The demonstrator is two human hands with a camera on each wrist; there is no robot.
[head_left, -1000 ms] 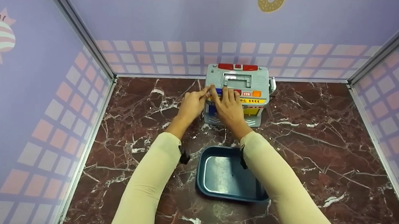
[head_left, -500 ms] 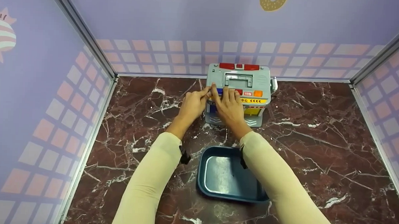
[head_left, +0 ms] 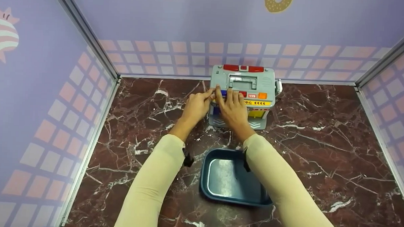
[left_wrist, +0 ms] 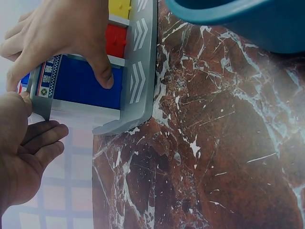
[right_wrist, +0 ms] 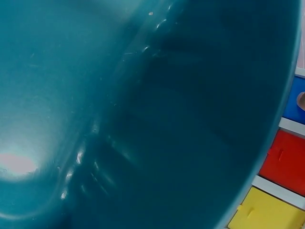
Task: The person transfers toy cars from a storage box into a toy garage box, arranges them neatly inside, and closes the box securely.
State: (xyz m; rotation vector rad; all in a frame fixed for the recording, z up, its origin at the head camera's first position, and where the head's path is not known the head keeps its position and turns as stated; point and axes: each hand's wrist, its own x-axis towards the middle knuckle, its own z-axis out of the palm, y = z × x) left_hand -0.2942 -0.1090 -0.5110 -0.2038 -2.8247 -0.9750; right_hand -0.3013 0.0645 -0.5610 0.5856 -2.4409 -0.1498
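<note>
A grey toy rescue station [head_left: 265, 82] stands against the back wall, with a roof handle, red roof lights and a "119" label. My left hand [head_left: 194, 107] is at its left front corner; in the left wrist view a fingertip presses on the roof's edge, the other fingers curled below. My right hand [head_left: 234, 112] grips the roof's front edge, fingers on top and thumb down over the blue door [left_wrist: 88, 93]. Both index fingertips meet at the corner, covering what lies under them. Red [left_wrist: 116, 40] and yellow [right_wrist: 267, 212] doors sit beside the blue one.
A dark teal tray [head_left: 226, 181] lies in front of the toy, partly under my right forearm; its wall fills most of the right wrist view. The tabletop [head_left: 322, 144] is dark red marble pattern. Patterned panels [head_left: 158, 24] enclose it at the back and sides.
Both hands stay at the toy's left front corner with almost no movement. The view shifts very slightly.
</note>
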